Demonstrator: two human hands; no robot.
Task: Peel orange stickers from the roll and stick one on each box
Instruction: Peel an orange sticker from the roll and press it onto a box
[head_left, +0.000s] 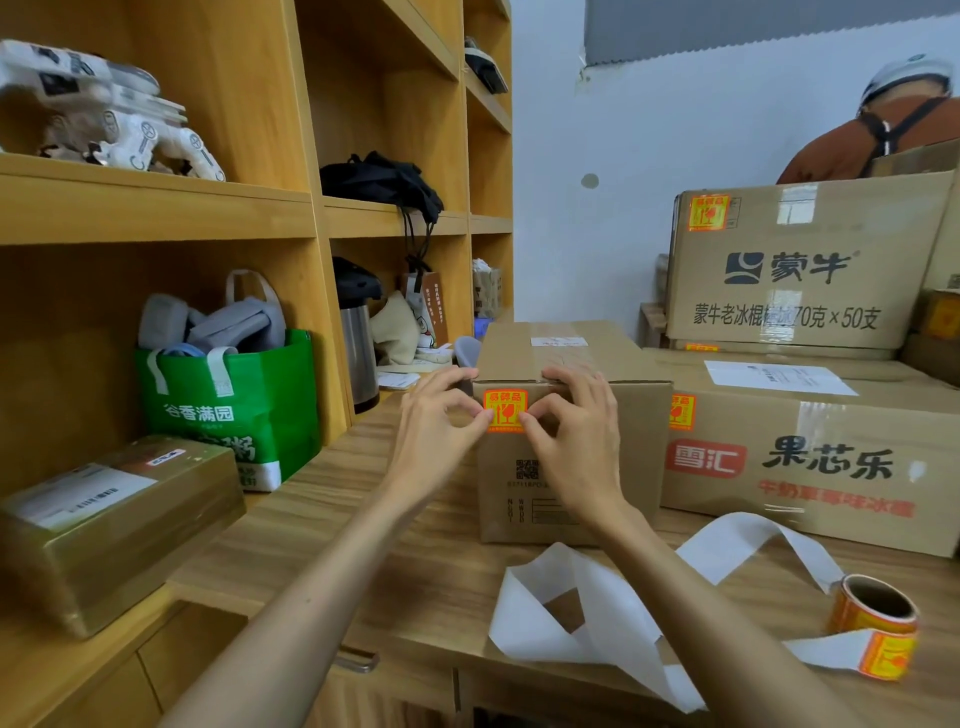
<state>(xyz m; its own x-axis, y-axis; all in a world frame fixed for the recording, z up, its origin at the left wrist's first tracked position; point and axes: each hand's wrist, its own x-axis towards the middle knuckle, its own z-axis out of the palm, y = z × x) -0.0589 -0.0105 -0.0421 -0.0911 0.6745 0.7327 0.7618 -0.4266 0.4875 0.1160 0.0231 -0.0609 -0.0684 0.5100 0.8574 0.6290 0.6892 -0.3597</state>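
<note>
A small brown box (571, 467) stands on the wooden counter in front of me. An orange sticker (505, 409) lies on the upper left of its front face. My left hand (434, 421) pinches the sticker's left edge between thumb and forefinger. My right hand (574, 423) presses its thumb on the sticker's lower right corner, with its fingers resting on the box's top edge. The sticker roll (872, 608) lies on the counter at the lower right. A long white backing strip (571, 618) trails from it towards me.
Two larger cartons at the right, a low one (831, 457) and one stacked behind it (800, 280), each carry an orange sticker. A tape-wrapped parcel (109, 519) and a green bag (234, 410) sit at the left under wooden shelves. A person in brown bends behind the cartons at the top right.
</note>
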